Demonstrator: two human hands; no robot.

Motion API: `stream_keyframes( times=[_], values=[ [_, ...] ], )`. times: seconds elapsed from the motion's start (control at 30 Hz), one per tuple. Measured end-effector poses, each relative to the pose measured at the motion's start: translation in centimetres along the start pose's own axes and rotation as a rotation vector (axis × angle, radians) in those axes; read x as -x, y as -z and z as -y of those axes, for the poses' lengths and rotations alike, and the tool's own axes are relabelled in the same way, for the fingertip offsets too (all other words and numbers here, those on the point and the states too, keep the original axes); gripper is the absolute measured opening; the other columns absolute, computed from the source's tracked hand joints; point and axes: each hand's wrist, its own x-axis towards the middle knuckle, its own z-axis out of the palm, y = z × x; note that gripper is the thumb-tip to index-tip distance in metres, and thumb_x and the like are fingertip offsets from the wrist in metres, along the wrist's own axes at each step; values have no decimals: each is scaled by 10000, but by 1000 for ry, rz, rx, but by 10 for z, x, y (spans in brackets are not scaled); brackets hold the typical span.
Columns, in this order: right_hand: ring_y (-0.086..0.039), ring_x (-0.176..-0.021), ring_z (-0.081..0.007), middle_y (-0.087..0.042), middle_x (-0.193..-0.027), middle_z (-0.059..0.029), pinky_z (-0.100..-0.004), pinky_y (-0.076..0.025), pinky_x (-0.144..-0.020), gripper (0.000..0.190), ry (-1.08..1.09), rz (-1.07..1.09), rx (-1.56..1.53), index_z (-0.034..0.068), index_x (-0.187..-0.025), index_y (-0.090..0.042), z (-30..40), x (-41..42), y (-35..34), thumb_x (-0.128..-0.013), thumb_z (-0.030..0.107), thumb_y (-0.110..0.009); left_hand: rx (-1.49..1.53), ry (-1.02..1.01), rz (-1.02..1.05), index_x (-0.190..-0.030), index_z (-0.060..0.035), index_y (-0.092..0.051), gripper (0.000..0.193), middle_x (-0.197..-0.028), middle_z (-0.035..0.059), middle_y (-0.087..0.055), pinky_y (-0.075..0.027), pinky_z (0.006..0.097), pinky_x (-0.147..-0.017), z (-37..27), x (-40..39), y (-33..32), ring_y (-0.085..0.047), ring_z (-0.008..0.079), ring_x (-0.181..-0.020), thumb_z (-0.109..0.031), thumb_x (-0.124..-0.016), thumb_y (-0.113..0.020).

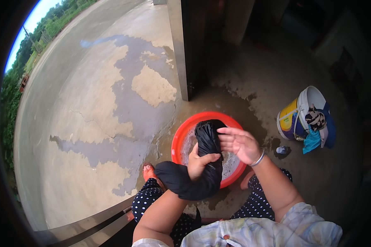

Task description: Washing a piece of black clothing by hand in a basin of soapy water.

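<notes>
My left hand (199,162) grips a long bundle of wet-looking black cloth (208,145), its thumb across the front. One end of the bundle bends round over my left forearm; the other hangs above a red plastic basin (179,136). Just right of the cloth, my right hand (239,143) is spread, palm showing, with a metal bangle at the wrist. Its fingertips are beside the cloth; whether they touch it I cannot tell. Sudsy water (188,143) lies in the basin, between my feet.
A white bucket (313,95) with a coloured label stands at the right, clothes (315,120) hanging over its rim. A small pale object (283,150) lies near it on the wet concrete floor. A pillar (177,55) rises beyond the basin. Metal rails (89,219) run at lower left.
</notes>
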Motion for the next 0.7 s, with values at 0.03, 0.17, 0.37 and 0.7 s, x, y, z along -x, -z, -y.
stream_keyframes(
  times=[0.03, 0.17, 0.37, 0.7],
  values=[
    [-627, -852, -218, -619, -1001, -156, -343, -512, -770, 378, 100, -102, -4, -23, -1142, -510, 3, 1, 9, -849, 215, -504, 115, 54, 28, -1113, 7, -478, 421, -919, 106, -604, -503, 290, -703, -13, 5, -9, -615, 181, -770, 0, -712, -609],
    [-587, -892, -186, -634, -948, -60, -312, -470, -771, 240, 238, -543, -276, 72, -1018, -574, -29, -7, 65, -853, 232, -504, 307, 159, 130, -1095, 20, -475, 388, -913, 134, -602, -512, 318, -718, -29, 16, -15, -614, 221, -773, -7, -722, -580],
    [-407, -1220, -240, -444, -1316, -79, -413, -309, -1021, 607, 477, -137, 922, 122, -1329, -384, -42, -21, 4, -858, 500, -447, 607, 297, 57, -1169, 38, -434, 447, -946, 162, -598, -513, 328, -747, -19, 26, -15, -615, 243, -800, -110, -768, -567],
    [-604, -780, -148, -596, -856, -39, -287, -507, -730, 364, 52, -281, 155, 46, -1011, -535, -19, -24, 1, -681, 72, -688, 76, 148, 126, -1065, 1, -520, 459, -919, 79, -606, -474, 288, -740, 14, 19, -27, -592, 168, -807, -3, -642, -697]
  ],
)
